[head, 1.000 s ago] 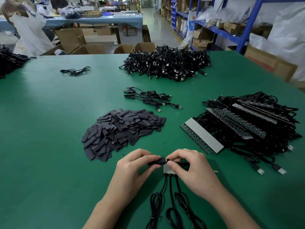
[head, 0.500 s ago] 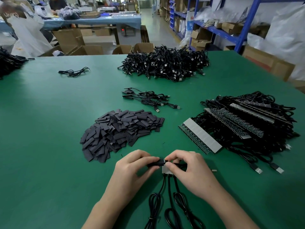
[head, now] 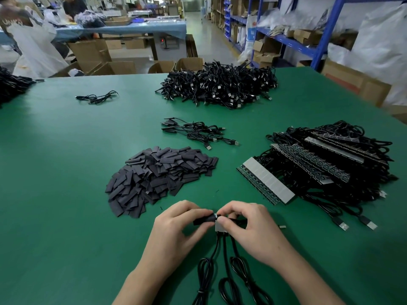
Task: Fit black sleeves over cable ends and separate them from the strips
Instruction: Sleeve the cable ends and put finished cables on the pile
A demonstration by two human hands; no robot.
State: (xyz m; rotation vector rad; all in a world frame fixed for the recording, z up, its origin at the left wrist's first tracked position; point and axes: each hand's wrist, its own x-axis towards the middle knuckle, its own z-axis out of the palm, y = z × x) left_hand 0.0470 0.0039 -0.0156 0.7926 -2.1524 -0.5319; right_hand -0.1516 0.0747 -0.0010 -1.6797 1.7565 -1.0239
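Near the front edge of the green table, my left hand (head: 176, 230) pinches a black sleeve (head: 203, 219) that lies sideways, its right end at a cable end. My right hand (head: 248, 225) grips a short grey strip piece (head: 220, 227), partly hidden under my fingers. Three black cables (head: 222, 256) hang from the strip toward me, their coils near the frame's bottom. A heap of loose black sleeves (head: 158, 177) lies just beyond my left hand. More strips with cables (head: 308, 168) are stacked to the right.
A few sleeved cables (head: 198, 133) lie mid-table. A big pile of black cables (head: 220, 86) sits at the far edge and a small bundle (head: 97, 97) at far left. Cardboard boxes (head: 352, 82) and blue shelving (head: 326, 29) stand beyond the table.
Both hands stay together on the sleeve and strip; only small finger shifts show. The view drifted slightly.
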